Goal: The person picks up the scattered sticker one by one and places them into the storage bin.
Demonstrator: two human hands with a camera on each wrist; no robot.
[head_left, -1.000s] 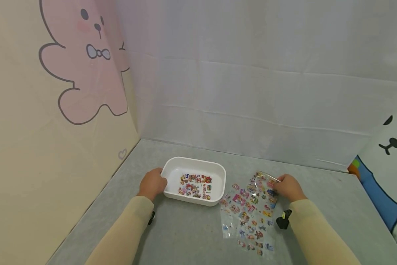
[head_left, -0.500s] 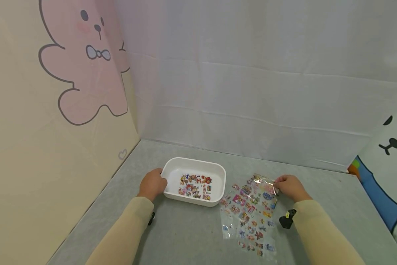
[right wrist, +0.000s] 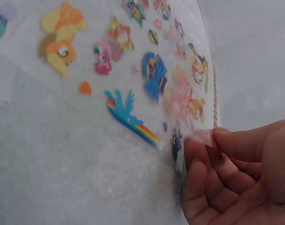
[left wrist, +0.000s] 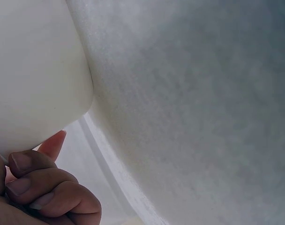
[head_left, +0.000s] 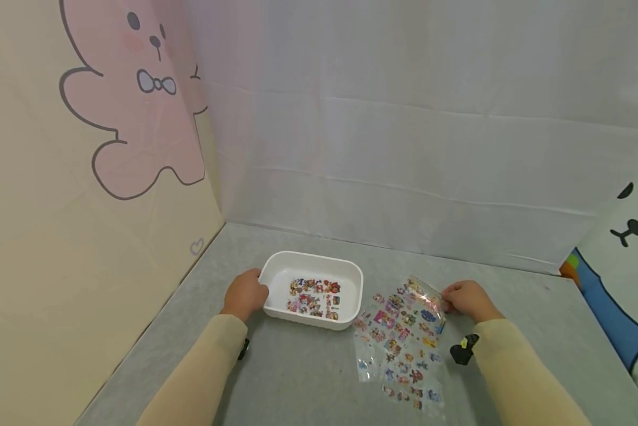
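Note:
A white plastic tray (head_left: pixel 310 325) stands on the table with colourful stickers (head_left: pixel 312 299) lying on its floor. My left hand (head_left: pixel 246 295) grips the tray's left end; in the left wrist view its fingers (left wrist: pixel 67 197) curl beside the tray wall (left wrist: pixel 44 70). To the right of the tray lie overlapping clear sticker sheets (head_left: pixel 398 343) printed with small cartoon figures. At their upper right corner my right hand (head_left: pixel 469 300) pinches the edge of a transparent sheet. The right wrist view shows thumb and forefinger holding that corner, with a rainbow pony sticker (right wrist: pixel 133 119) nearby.
The grey tabletop (head_left: pixel 297 384) meets a white curtain (head_left: pixel 404 148) at the back. A cream cloth with a pink bear (head_left: pixel 138 118) hangs at the left, and a bear-print cloth (head_left: pixel 611 307) at the right. Each wrist wears a small dark camera.
My right hand has shifted slightly right, and the glossy corner that was lifted and curled now lies flatter. The left hand and the tray look unchanged.

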